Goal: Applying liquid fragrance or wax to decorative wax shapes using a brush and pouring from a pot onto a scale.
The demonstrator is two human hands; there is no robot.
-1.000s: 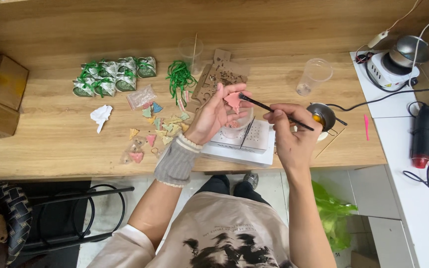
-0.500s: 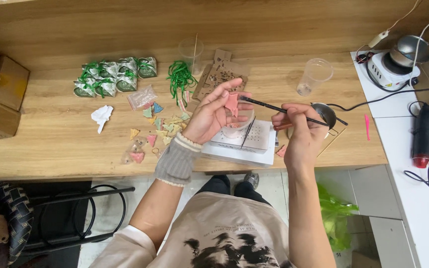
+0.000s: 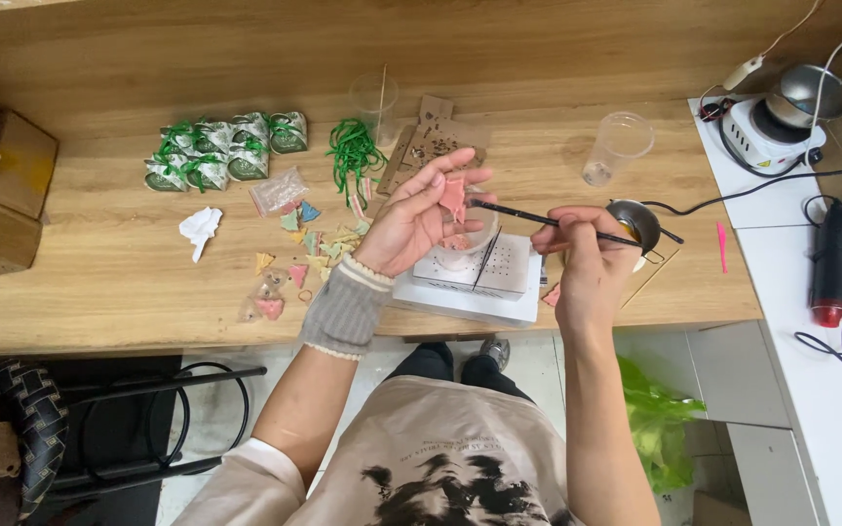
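1. The small pink triangular piece [image 3: 453,196] is sitting pinched at the fingertips of the left hand [image 3: 419,216], raised above the desk, over the white perforated block [image 3: 489,268]. That grip is clamped on the piece, palm turned up, so its face is tilting toward the tool.
2. The right hand [image 3: 582,255] is closing its grip around the thin black stick-like tool [image 3: 548,220], held like a pen, with the tip reaching just to the edge of the pink piece. Whether the tip is actually touching, I cannot tell.
3. To my eye, doing this well is calling for a still left hand and short, light strokes from the right; bracing the wrists close together would be helping.
4. The small dark metal ladle [image 3: 635,220] is lying just beyond the right hand, near enough for the tool to be dipping into without a long reach.
5. Further out, a scatter of pastel triangular pieces [image 3: 289,263] is lying on the wooden desk [image 3: 109,282] to the left, with green-ribboned wrapped parcels [image 3: 226,151] behind them and a clear plastic cup [image 3: 618,148] well apart at the back.
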